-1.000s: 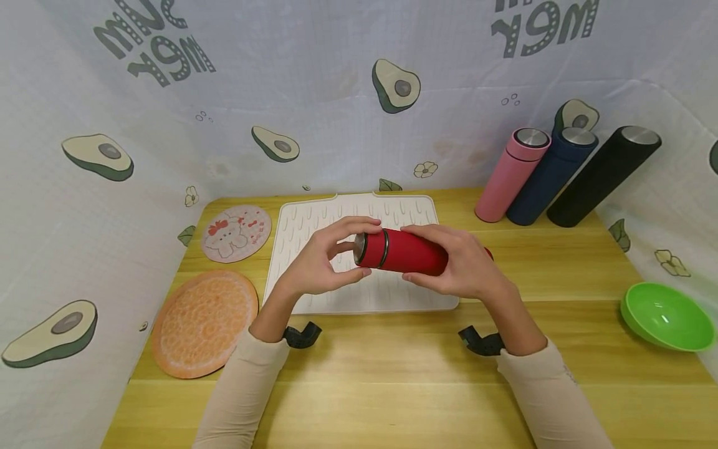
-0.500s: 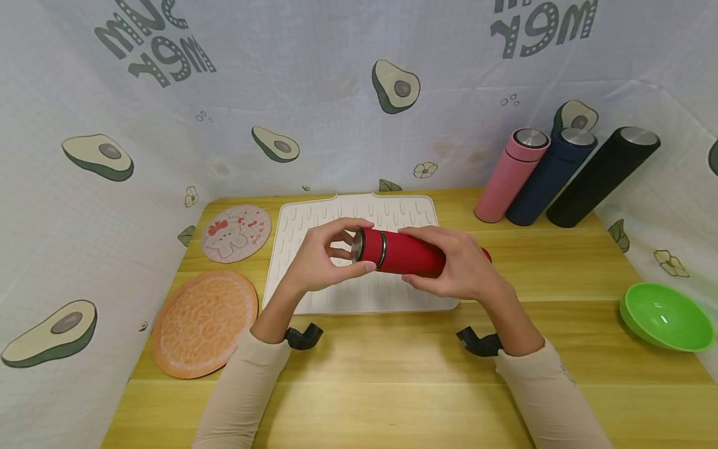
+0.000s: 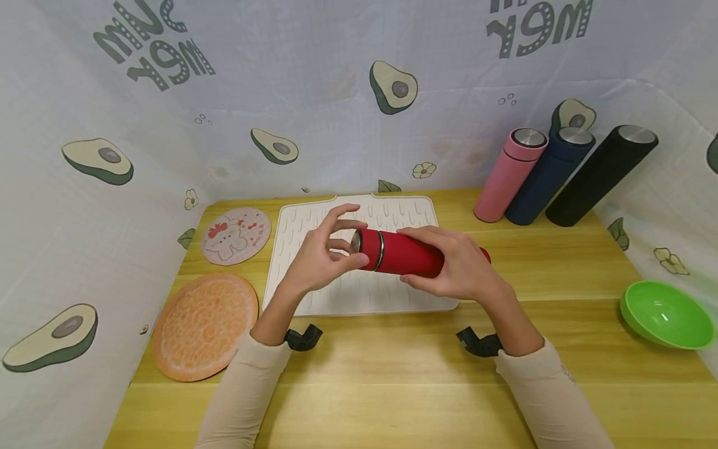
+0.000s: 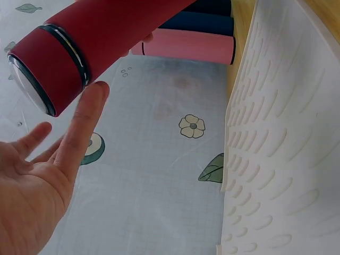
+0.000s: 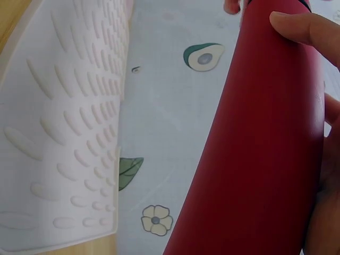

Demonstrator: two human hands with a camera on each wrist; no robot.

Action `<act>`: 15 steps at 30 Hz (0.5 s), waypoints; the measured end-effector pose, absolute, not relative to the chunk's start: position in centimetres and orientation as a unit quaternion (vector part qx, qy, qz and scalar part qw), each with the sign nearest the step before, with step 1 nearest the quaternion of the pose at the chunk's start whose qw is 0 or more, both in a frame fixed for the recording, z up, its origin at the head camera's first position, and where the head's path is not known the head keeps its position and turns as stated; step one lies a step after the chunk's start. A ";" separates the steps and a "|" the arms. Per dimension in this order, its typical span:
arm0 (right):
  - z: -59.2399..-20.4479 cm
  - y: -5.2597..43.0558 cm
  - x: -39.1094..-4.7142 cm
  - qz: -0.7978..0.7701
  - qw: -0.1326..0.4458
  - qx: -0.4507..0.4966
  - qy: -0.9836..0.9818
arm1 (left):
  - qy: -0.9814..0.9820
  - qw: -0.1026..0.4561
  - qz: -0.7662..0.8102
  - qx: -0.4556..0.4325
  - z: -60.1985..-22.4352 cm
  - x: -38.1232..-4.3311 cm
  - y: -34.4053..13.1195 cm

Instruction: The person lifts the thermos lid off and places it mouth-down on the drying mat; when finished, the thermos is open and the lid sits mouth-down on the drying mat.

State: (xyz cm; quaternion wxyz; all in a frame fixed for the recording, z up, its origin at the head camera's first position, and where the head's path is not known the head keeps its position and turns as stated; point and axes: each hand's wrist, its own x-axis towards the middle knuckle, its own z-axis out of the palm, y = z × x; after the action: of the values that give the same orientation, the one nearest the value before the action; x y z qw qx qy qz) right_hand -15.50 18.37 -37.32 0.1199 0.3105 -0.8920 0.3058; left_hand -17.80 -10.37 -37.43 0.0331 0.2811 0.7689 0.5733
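A red thermos flask [image 3: 412,253] with a silver-topped cap [image 3: 367,248] lies nearly level in the air above the white ridged mat [image 3: 370,296]. My right hand [image 3: 462,262] grips its body, thumb on the near side and fingers over the top; in the right wrist view the red flask [image 5: 255,133] fills much of the frame. At the cap end is my left hand [image 3: 316,259], its fingers spread loosely and the index raised off the cap. Its thumb overlaps the cap's near side in the head view. The left wrist view shows the left hand [image 4: 37,196] with a fingertip at the cap seam.
Pink [image 3: 507,181], navy [image 3: 546,181] and black [image 3: 600,181] flasks stand at the back right. A green bowl [image 3: 667,315] sits at the right edge. On the left lie a round rabbit-print mat [image 3: 235,237] and an orange round mat [image 3: 206,327]. A patterned cloth [image 3: 336,93] hangs behind.
The left fingers, earlier curved around the cap, have opened out, and the index has lifted away. The flask has shifted slightly left; the right hand keeps its grip.
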 end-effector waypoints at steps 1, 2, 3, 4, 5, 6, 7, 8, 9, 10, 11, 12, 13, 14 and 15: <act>-37.3 18.4 -15.5 0.306 0.120 0.309 -0.892 | 0.761 0.038 0.575 0.297 -37.4 -17.9 -10.4; -37.3 18.5 -15.5 0.307 0.120 0.306 -0.893 | 0.755 0.041 0.574 0.315 -37.4 -17.9 -10.4; -37.3 18.6 -15.6 0.308 0.121 0.305 -0.893 | 0.749 0.042 0.571 0.334 -37.4 -17.9 -10.5; -37.3 18.6 -15.6 0.308 0.122 0.304 -0.893 | 0.743 0.041 0.567 0.355 -37.4 -18.0 -10.5; -37.3 18.7 -15.6 0.308 0.124 0.303 -0.893 | 0.738 0.040 0.560 0.374 -37.4 -18.0 -10.5; -37.3 18.8 -15.7 0.308 0.124 0.303 -0.893 | 0.734 0.038 0.554 0.391 -37.4 -18.0 -10.5; -37.2 18.8 -15.7 0.308 0.124 0.303 -0.893 | 0.729 0.036 0.551 0.405 -37.4 -17.9 -10.4; -37.2 18.9 -15.7 0.309 0.124 0.303 -0.893 | 0.725 0.035 0.548 0.417 -37.4 -17.9 -10.4; -37.2 18.9 -15.8 0.309 0.124 0.303 -0.893 | 0.720 0.034 0.546 0.427 -37.4 -17.9 -10.4; -37.2 19.0 -15.8 0.309 0.123 0.304 -0.893 | 0.715 0.034 0.547 0.433 -37.4 -17.9 -10.4; -37.2 19.0 -15.8 0.308 0.123 0.304 -0.893 | 0.712 0.035 0.549 0.436 -37.4 -17.9 -10.3; -37.2 19.0 -15.8 0.308 0.122 0.305 -0.893 | 0.709 0.035 0.552 0.438 -37.4 -17.9 -10.3; -37.2 19.0 -15.9 0.308 0.122 0.306 -0.893 | 0.706 0.036 0.555 0.438 -37.5 -17.9 -10.3; -37.2 19.0 -15.9 0.308 0.121 0.307 -0.892 | 0.704 0.036 0.558 0.438 -37.5 -17.9 -10.3; -37.2 19.0 -15.9 0.308 0.122 0.308 -0.892 | 0.702 0.036 0.562 0.437 -37.5 -18.0 -10.3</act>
State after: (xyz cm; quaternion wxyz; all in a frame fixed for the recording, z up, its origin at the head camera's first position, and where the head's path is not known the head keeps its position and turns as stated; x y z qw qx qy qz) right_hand -15.90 19.02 -37.22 0.1216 0.3079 -0.8919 0.3082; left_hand -17.95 -10.34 -37.49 0.0363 0.4369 0.7016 0.5618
